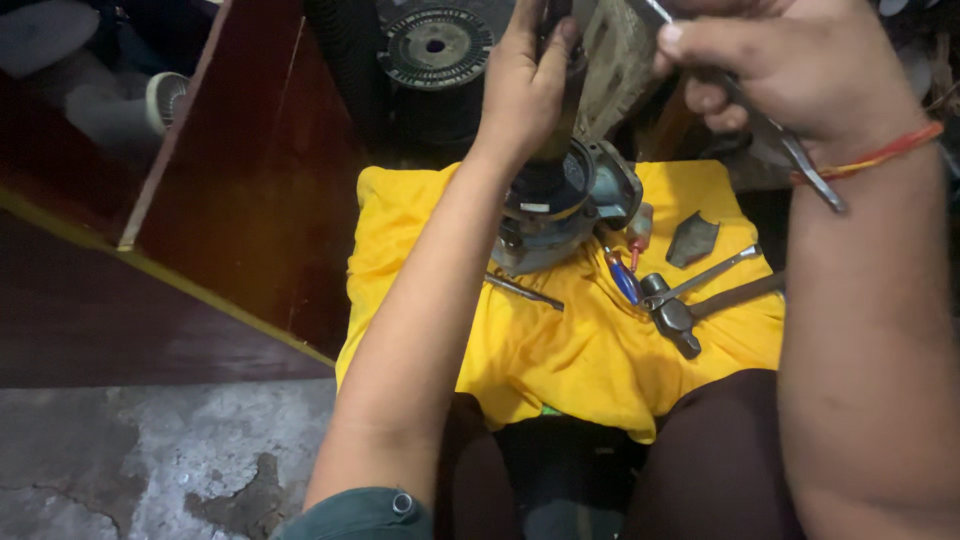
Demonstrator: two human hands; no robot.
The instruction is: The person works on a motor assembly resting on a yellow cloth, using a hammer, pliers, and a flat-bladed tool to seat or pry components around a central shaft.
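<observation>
Currently left hand (528, 85) is wrapped around the dark shaft (560, 110) standing upright out of the grey motor housing (560, 205) on the yellow cloth (560, 350) — right hand (790, 65), just beside and level, grips pliers (790, 145), handles trailing down-right.

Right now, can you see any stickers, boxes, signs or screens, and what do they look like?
Label: a small pale strip on the dark top of the grey motor housing standing on the yellow cloth, just below the left hand; too small to make out more.
Boxes, signs, screens: none in view.
</observation>
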